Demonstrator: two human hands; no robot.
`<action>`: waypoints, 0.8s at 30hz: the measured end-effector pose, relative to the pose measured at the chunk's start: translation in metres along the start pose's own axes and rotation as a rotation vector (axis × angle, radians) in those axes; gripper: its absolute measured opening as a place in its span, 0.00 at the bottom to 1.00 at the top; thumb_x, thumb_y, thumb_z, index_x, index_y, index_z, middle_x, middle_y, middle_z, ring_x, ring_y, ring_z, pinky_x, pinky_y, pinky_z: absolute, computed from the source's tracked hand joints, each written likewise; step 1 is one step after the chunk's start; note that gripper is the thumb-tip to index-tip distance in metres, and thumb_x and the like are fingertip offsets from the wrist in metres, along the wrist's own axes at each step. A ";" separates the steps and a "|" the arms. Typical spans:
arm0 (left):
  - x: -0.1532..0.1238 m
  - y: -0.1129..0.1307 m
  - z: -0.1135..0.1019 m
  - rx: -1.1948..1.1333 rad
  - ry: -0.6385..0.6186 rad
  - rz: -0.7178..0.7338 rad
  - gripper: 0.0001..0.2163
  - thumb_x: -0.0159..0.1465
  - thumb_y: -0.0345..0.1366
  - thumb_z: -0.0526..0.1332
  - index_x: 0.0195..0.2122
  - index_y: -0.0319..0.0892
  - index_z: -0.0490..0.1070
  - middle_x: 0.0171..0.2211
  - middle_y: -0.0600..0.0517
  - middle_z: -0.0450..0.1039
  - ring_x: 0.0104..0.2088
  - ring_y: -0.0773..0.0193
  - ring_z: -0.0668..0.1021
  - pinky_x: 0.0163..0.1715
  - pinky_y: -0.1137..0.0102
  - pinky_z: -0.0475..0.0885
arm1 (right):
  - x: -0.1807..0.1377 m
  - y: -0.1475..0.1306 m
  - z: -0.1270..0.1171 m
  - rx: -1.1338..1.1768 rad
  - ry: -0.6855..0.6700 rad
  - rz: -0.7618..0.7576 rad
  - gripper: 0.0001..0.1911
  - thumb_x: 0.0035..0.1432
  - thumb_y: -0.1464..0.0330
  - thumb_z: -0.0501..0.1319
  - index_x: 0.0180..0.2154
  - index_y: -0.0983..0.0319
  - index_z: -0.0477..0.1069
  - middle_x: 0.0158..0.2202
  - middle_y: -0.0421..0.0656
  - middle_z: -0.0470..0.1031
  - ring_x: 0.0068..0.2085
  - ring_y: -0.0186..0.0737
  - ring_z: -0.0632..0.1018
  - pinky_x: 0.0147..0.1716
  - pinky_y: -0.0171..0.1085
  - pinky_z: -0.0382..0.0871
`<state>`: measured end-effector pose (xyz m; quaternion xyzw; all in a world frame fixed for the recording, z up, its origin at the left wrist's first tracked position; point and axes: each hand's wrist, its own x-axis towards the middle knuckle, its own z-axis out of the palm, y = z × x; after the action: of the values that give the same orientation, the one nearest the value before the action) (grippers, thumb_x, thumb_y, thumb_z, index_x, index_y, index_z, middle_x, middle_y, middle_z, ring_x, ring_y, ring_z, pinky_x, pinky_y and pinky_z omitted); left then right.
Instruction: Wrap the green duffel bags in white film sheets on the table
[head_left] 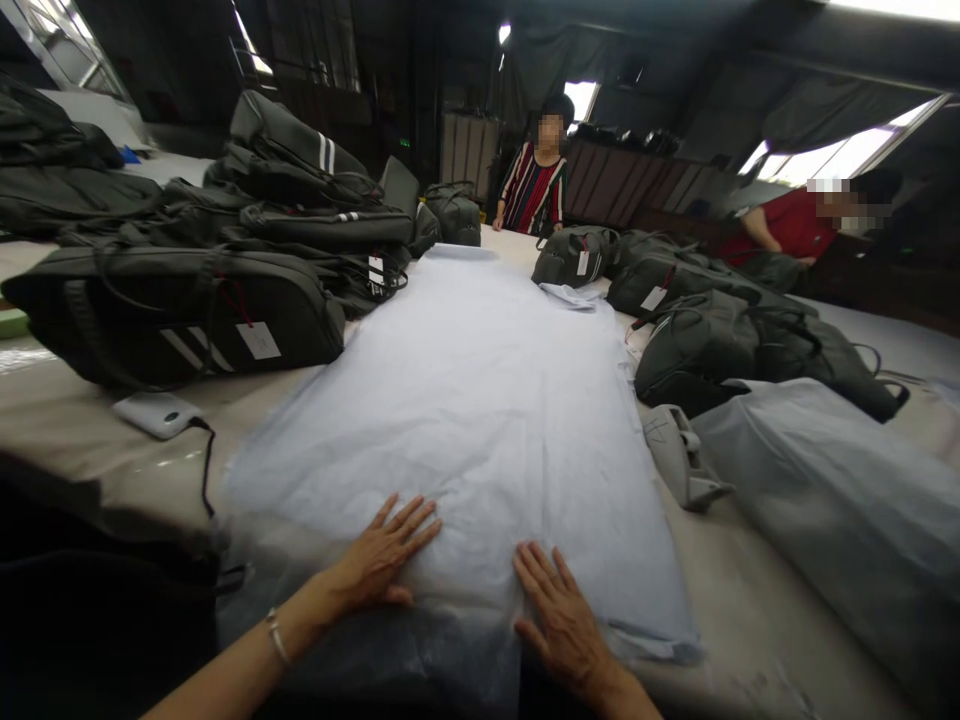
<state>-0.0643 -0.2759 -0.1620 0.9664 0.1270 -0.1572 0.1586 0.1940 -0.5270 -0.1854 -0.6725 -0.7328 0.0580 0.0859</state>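
Whitish plastic sheeting (465,400), seemingly layered, covers the counter (739,575) from lower to upper centre of the frame, with left hand (394,550) and right hand (561,612) spread flat on it.

From where I stand no words can be read — the white tag (259,340) on the dark bag (300,310) at near left is too small to make out, as are the pen-like strokes (656,431) on the grey plastic tool (681,472) at right.
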 end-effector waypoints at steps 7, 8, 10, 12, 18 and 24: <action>-0.009 -0.007 -0.004 0.020 0.049 0.037 0.47 0.56 0.53 0.69 0.70 0.50 0.45 0.71 0.42 0.42 0.70 0.45 0.46 0.65 0.42 0.38 | -0.018 0.006 -0.017 0.140 0.013 -0.005 0.26 0.67 0.64 0.55 0.64 0.57 0.59 0.66 0.46 0.62 0.67 0.47 0.60 0.64 0.52 0.61; -0.006 -0.005 -0.007 0.018 0.058 0.040 0.44 0.57 0.54 0.68 0.69 0.49 0.48 0.70 0.41 0.45 0.70 0.45 0.49 0.65 0.42 0.40 | -0.018 0.006 -0.019 0.168 0.053 0.028 0.22 0.67 0.66 0.54 0.61 0.58 0.64 0.64 0.47 0.65 0.66 0.46 0.63 0.63 0.51 0.64; 0.002 0.003 -0.015 0.022 0.098 0.032 0.36 0.60 0.55 0.66 0.65 0.46 0.59 0.68 0.40 0.55 0.68 0.45 0.56 0.66 0.44 0.42 | -0.014 0.004 -0.022 0.213 0.137 0.107 0.18 0.67 0.68 0.53 0.57 0.59 0.69 0.58 0.48 0.71 0.61 0.44 0.70 0.59 0.47 0.69; 0.015 0.015 -0.021 0.036 0.171 0.020 0.27 0.62 0.54 0.64 0.57 0.43 0.70 0.62 0.40 0.64 0.66 0.48 0.62 0.67 0.48 0.45 | -0.007 0.000 -0.023 0.230 0.182 0.164 0.18 0.66 0.68 0.54 0.56 0.59 0.69 0.53 0.49 0.75 0.55 0.44 0.74 0.55 0.46 0.72; 0.045 0.025 -0.010 0.067 0.212 -0.010 0.47 0.52 0.50 0.74 0.68 0.49 0.52 0.69 0.39 0.48 0.69 0.42 0.51 0.65 0.40 0.45 | 0.005 -0.002 -0.010 0.193 0.156 0.232 0.31 0.55 0.73 0.61 0.60 0.56 0.63 0.51 0.47 0.74 0.50 0.47 0.75 0.51 0.47 0.74; 0.033 -0.002 0.007 0.036 0.102 -0.027 0.45 0.58 0.51 0.69 0.70 0.53 0.43 0.71 0.41 0.43 0.70 0.43 0.48 0.64 0.39 0.42 | -0.010 0.018 0.008 0.164 0.158 0.184 0.40 0.49 0.77 0.60 0.64 0.54 0.58 0.52 0.45 0.74 0.51 0.46 0.75 0.52 0.44 0.72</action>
<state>-0.0362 -0.2702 -0.1807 0.9741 0.1452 -0.1121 0.1323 0.2105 -0.5349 -0.1971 -0.7301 -0.6517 0.0723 0.1924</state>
